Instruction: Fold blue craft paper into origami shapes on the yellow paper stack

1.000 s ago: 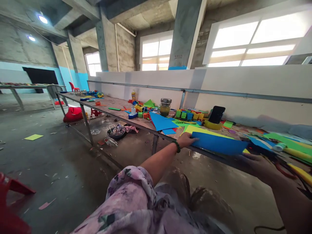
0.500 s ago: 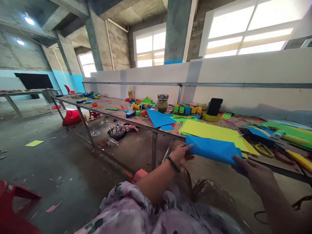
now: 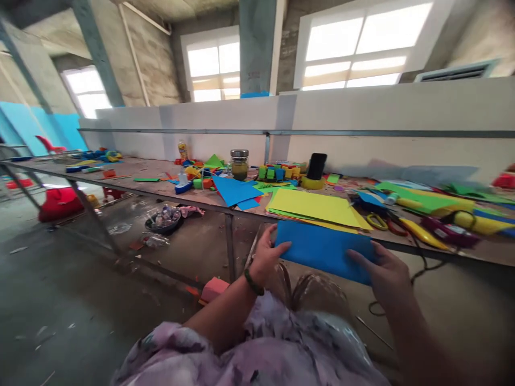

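Observation:
A blue sheet of paper (image 3: 317, 247), apparently folded into a long strip, is held in front of the table edge above my lap. My left hand (image 3: 265, 254) pinches its left end, thumb on the near face. At the right end my right hand (image 3: 384, 271) grips it, thumb in front and fingers behind. Just beyond the sheet, a stack of yellow paper (image 3: 317, 206) lies on the table. Left of that stack rest several blue sheets (image 3: 235, 190).
On the long table (image 3: 161, 193) stand a lidded glass jar (image 3: 240, 165) and a phone (image 3: 316, 166) in a yellow holder. Scissors (image 3: 377, 221) and a yellow-handled tool (image 3: 422, 234) lie at the right. Below are a black basin (image 3: 163, 220) and a red bag (image 3: 62, 203).
My view has turned to the right. The blue paper now faces me more squarely and lies flatter between my hands, and my right thumb has moved onto its near face.

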Available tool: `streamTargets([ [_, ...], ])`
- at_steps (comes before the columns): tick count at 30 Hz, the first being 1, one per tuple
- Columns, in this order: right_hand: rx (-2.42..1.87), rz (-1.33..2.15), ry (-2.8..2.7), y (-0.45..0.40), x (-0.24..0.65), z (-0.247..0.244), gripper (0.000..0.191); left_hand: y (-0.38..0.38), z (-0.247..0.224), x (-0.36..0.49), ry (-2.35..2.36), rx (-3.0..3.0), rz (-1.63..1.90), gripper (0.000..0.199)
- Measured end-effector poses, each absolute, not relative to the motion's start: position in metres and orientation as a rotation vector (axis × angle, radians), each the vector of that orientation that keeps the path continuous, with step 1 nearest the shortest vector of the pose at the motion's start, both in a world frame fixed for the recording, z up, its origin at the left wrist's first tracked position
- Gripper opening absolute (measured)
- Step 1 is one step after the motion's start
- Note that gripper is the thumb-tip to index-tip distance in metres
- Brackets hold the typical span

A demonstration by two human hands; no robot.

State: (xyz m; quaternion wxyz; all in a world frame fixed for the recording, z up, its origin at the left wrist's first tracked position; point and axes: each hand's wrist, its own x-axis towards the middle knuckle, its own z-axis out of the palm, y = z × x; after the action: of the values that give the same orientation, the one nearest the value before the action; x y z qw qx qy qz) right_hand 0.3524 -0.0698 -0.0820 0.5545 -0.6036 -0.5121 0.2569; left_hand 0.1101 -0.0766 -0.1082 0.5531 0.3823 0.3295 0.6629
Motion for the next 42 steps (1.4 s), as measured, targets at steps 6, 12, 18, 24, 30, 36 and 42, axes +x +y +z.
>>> streamTargets([
  [6, -1.446, 0.678, -1.273, -0.092, 0.352, -0.07, 0.054, -0.098, -0.085, 0.1, 0.799, 1.023, 1.48, 0.05],
  [12, -1.472, 0.731, -1.199, -0.104, 0.349, -0.059, 0.054, -0.108, -0.074, 0.095, 0.798, 1.003, 1.448, 0.047],
  [18, -1.359, 0.89, -1.217, -0.111, 0.346, -0.052, 0.054, -0.11, -0.07, 0.091, 0.863, 1.037, 1.455, 0.044],
  [24, -1.339, 0.899, -1.087, -0.111, 0.348, -0.053, 0.044, -0.113, -0.067, 0.09, 0.853, 1.057, 1.479, 0.038],
  [30, -1.362, 0.812, -1.178, -0.111, 0.355, -0.059, 0.042, -0.118, -0.063, 0.088, 0.878, 1.065, 1.497, 0.036],
  [36, -1.367, 0.809, -1.175, -0.117, 0.355, -0.057, 0.044, -0.126, -0.056, 0.087, 0.98, 1.055, 1.481, 0.037],
  [42, -1.25, 0.842, -1.189, -0.126, 0.352, -0.056, 0.037, -0.135, -0.051, 0.082, 1.065, 1.008, 1.51, 0.041],
])
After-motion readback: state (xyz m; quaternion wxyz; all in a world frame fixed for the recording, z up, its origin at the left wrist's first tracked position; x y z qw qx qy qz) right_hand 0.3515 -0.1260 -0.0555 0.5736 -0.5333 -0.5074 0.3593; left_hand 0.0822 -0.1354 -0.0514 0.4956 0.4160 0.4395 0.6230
